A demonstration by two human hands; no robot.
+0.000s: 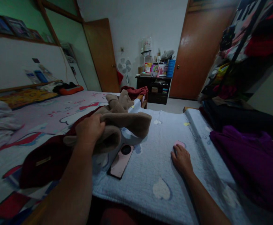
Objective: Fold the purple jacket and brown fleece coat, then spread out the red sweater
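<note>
My left hand (89, 129) is closed on a brown, thick-cloth garment (119, 109), whose folds stand up and flop to the right. Under and beside it spreads a dark red garment (49, 162) with a small pale label. A phone (122, 161) in a pink case lies on the light blue bedspread (155, 156), just below the brown cloth, its round black camera part facing up. My right hand (182, 157) rests flat on the bedspread over a pink patch, fingers stretched out and holding nothing.
At right lie a purple garment (246, 165) and a dark folded pile (239, 115). A patterned bed sheet (63, 106) covers the left side. Beyond stand a black cabinet (153, 90), a fan (124, 67) and wooden doors (103, 53). Clothes (262, 43) hang at upper right.
</note>
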